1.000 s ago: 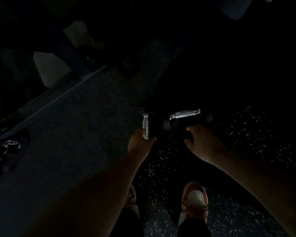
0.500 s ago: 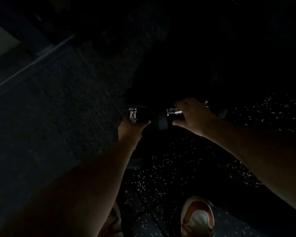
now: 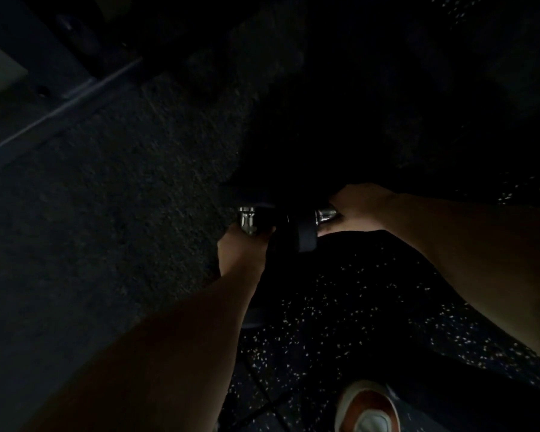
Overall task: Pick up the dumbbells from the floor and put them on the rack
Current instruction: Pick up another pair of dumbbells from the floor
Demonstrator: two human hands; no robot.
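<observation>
The room was very dark. Two bare arms reached down from the near side toward the middle of the floor.

The left hand [image 3: 242, 252] was curled shut around the shiny metal handle of the left dumbbell [image 3: 247, 220]. Only the far end of that handle stuck out past the fingers. Its black ends were hard to see in the dark.

The right hand [image 3: 359, 210] was wrapped shut around the shiny handle of the right dumbbell [image 3: 306, 233]. A small bit of bright metal showed at the left of the fingers, next to a black round weight end. That black end sat between the two hands, just beside the left hand.

Both dumbbells were low down by the floor. It was too dark to tell if they touched it.

The floor under the hands was a black speckled mat [image 3: 340, 322] with little white dots. To the left lay a grey carpet [image 3: 106, 213]. A white and orange shoe [image 3: 367, 410] showed at the near edge.
</observation>
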